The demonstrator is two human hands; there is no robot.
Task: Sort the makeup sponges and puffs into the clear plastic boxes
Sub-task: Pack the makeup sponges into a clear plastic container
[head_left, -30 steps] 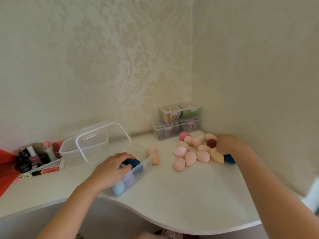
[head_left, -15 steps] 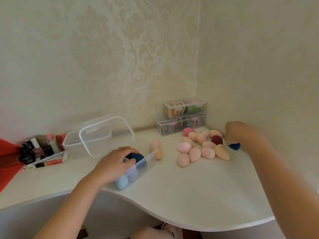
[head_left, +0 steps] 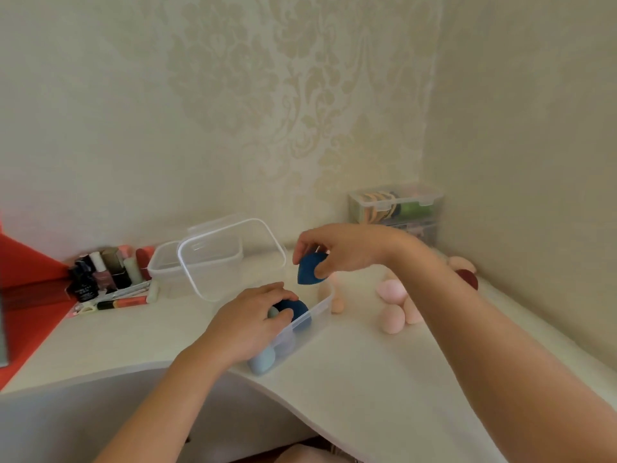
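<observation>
My right hand (head_left: 347, 248) pinches a dark blue sponge (head_left: 311, 268) in the air, just above the far end of an open clear box (head_left: 317, 314). That box holds a dark blue sponge (head_left: 298, 312), a light blue one (head_left: 263, 360) and others I cannot make out. My left hand (head_left: 248, 324) lies over the box's near side, fingers curled on the sponges inside. Several pink and peach sponges (head_left: 394, 312) lie on the table to the right, partly hidden by my right forearm. A dark red sponge (head_left: 469, 279) sits behind them.
The box's raised lid (head_left: 230, 259) stands behind it, with a second clear tub (head_left: 163, 265) further left. Two stacked clear boxes (head_left: 395, 212) sit in the corner. Bottles and pens (head_left: 107, 279) crowd the left. A peach sponge (head_left: 337, 304) lies beside the box. The white table edge (head_left: 334, 426) curves inward.
My right hand lifted the dark blue sponge from the pile on the right and carried it left to above the open box. The left hand stayed on the box.
</observation>
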